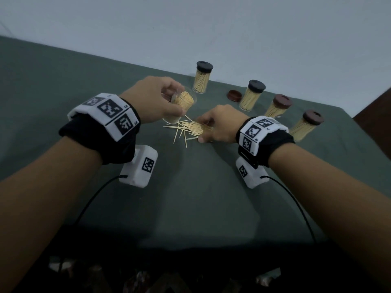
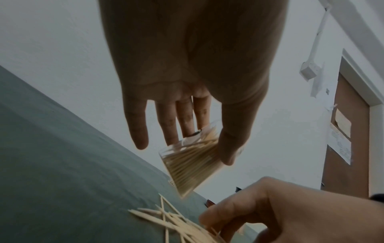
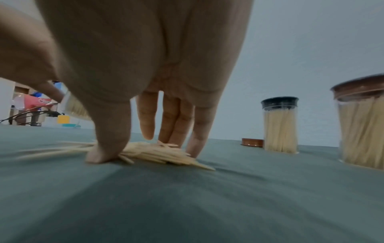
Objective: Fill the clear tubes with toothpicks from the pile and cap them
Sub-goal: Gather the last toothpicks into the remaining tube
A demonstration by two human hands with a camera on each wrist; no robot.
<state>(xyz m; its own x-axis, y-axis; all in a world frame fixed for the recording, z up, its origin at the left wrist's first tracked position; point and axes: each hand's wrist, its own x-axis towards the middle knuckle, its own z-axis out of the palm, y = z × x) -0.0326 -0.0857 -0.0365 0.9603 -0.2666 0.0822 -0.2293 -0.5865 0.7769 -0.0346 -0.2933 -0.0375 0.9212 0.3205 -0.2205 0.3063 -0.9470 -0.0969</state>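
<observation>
**Left hand tilts an open tube while the right hand gathers loose toothpicks**

A clear tube (image 1: 181, 106), uncapped and already mostly full of toothpicks, sits in the left hand (image 1: 155, 98), pinched between thumb and fingers. It is held off the bench (image 1: 190, 197) and tilted, its open mouth leaning toward the right hand, probably so the next bundle can slide in easily.

Just below the tube, and under the right hand (image 1: 220, 124), lies the pile of toothpicks (image 1: 188, 130), fanned out on the green cloth. The right hand's thumb and fingertips press down on either side of a bunch, curling in to squeeze the sticks together. Whether the bunch is lifted yet cannot be told; it appears to lie on the cloth.

Beyond the right hand, toward the wall, stand four filled tubes, upright and closed: a black-capped tube (image 1: 202, 78) behind the left hand's fingers, a second black-capped tube (image 1: 252, 95), then a brown-capped tube (image 1: 278, 106) and another brown-capped tube (image 1: 305, 127) farthest to the right hand's outer side. A loose brown cap (image 1: 234, 95) lies flat between the two black-capped tubes, likely waiting for the tube in hand.

Both wrists wear black bands with white marker blocks, trailing black cables.
</observation>
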